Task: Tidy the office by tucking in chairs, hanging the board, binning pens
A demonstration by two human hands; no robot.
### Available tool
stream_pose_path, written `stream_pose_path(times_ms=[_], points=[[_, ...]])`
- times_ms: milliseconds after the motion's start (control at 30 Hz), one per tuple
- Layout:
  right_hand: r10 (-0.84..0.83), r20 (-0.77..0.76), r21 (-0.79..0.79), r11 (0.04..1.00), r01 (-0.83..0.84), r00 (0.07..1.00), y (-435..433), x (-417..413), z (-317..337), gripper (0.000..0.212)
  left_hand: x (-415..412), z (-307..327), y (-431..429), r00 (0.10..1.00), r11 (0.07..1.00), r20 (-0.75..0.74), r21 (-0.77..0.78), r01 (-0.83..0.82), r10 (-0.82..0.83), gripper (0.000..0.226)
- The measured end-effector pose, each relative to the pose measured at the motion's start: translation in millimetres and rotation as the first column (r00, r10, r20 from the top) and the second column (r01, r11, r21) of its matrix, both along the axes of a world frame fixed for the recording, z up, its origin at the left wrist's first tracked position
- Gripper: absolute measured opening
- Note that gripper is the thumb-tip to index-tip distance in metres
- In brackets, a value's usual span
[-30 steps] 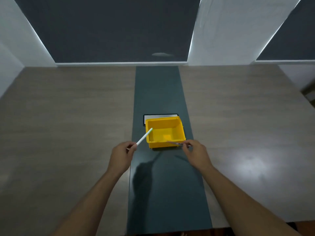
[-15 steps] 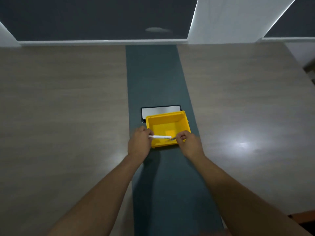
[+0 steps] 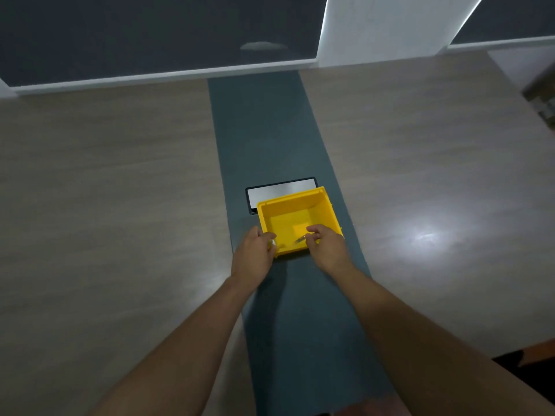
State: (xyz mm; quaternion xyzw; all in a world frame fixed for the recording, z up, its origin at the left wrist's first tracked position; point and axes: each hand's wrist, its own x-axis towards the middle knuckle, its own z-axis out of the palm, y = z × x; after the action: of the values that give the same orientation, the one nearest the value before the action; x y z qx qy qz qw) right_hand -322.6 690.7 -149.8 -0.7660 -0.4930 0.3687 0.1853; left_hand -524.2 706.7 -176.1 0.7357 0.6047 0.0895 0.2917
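Note:
A yellow bin (image 3: 326, 210) sits on the dark green strip in the middle of the table. My left hand (image 3: 253, 255) is at the bin's front left corner, curled around a white pen (image 3: 272, 243), of which only a small end shows. My right hand (image 3: 329, 246) reaches over the bin's front right rim and pinches a thin dark pen (image 3: 299, 240), whose tip points left, low inside the bin. A small white board (image 3: 279, 190) with a black frame lies flat just behind the bin, partly covered by it.
The wide wooden table (image 3: 120, 205) spreads left and right of the green strip (image 3: 264, 121). Its far edge meets a wall with dark panels and a white pillar (image 3: 390, 28). A glare spot lies on the wood at the right.
Both hands have moved forward and lower over the bin's front rim. The white pen, earlier held level across the bin, is now almost hidden in my left hand. The view has moved closer.

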Motion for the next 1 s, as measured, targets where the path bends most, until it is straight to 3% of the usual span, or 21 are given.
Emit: stream_pose_path(times_ms=[433,633,1000], points=[[-0.238,0.032,0.027,0.971,0.238,0.971,-98,70,35,0.036,28,40,-47,0.981,0.990,0.164,0.114,0.084,-0.102,0.028],[-0.356,-0.001,0.052,0.933,0.356,0.934,-174,102,58,0.038,55,63,-91,0.949,0.967,0.204,0.133,0.216,-0.240,0.031],[-0.518,-0.057,0.093,0.848,0.521,0.853,-371,134,72,0.043,136,100,-228,0.824,0.839,0.167,0.164,0.519,-0.542,0.036]])
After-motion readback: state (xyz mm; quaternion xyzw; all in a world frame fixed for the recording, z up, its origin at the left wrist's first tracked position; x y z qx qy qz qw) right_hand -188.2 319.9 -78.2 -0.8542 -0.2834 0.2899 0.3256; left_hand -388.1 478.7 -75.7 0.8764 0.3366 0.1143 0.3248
